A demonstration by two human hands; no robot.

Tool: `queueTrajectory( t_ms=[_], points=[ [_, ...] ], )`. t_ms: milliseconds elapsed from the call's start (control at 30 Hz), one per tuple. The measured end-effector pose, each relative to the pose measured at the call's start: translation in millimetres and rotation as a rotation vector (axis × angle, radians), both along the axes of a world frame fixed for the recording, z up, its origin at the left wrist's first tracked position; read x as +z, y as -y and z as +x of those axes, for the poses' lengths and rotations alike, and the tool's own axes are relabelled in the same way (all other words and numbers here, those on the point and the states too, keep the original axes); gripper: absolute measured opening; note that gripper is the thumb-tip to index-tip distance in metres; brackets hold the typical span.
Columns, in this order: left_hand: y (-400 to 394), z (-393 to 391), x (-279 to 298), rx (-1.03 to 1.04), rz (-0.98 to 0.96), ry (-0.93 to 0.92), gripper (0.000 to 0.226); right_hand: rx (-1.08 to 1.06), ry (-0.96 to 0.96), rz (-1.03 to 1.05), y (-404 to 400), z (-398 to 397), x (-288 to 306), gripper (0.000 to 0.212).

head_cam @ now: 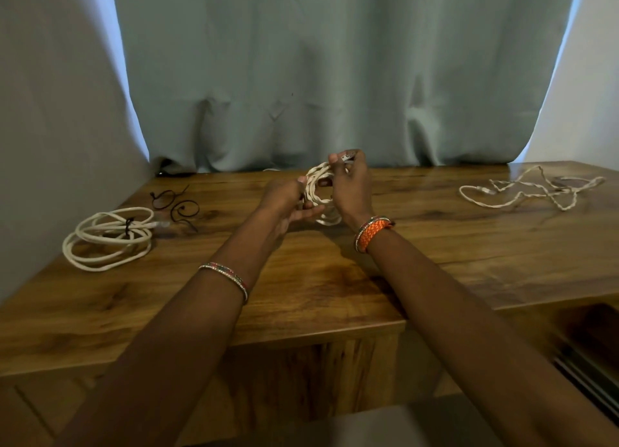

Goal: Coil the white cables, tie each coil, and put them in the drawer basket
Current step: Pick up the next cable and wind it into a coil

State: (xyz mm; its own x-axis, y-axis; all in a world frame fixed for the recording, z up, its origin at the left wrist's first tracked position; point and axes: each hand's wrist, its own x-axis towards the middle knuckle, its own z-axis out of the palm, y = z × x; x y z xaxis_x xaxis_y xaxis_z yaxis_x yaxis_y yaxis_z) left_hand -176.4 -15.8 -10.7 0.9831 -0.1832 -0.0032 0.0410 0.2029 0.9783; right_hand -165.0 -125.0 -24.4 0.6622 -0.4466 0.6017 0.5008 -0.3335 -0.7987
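Both hands are up over the middle of the frame working one twisted white cable coil (318, 192). The left hand (284, 202) has its fingers curled around the coil's left side, and the right hand (351, 185) is gripping the right side, with its thumb and fingertips pinching the cable's plug end at the top. The coil is held just above the wooden bench (301, 279).

Over at the left of the frame there's a tied white coil (110, 239) lying flat, with loose black ties (174, 205) just behind it. At the right, an uncoiled white cable (532, 192) sprawls across the bench. A grey-green curtain (335, 71) hangs behind everything.
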Motion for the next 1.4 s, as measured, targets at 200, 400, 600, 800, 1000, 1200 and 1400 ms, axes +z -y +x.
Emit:
queueTrajectory(
  t_ms=[200,400,600,800,1000,1200,1400],
  points=[
    [-1,11,-3,0.252,0.38,0.263,0.025,0.025,-0.029,0.071,2,0,3,0.013],
    [-16,15,5,0.488,0.727,0.415,0.025,0.171,0.008,-0.073,-10,-2,8,0.01],
    [-34,13,16,0.096,0.275,-0.012,0.031,0.378,-0.061,-0.132,-7,-9,11,0.014],
    [-32,14,9,-0.22,0.236,0.054,0.047,0.37,-0.111,-0.103,-1,-9,9,0.019],
    [-19,7,9,-0.387,0.062,0.083,0.039,0.18,0.028,-0.142,-9,-11,7,0.01],
    [-20,13,11,-0.505,-0.038,-0.062,0.08,0.304,0.007,-0.116,-14,-17,12,0.014],
    [-32,13,13,-0.588,-0.124,-0.076,0.044,0.585,-0.031,0.037,-8,-23,24,0.019]
  ],
)
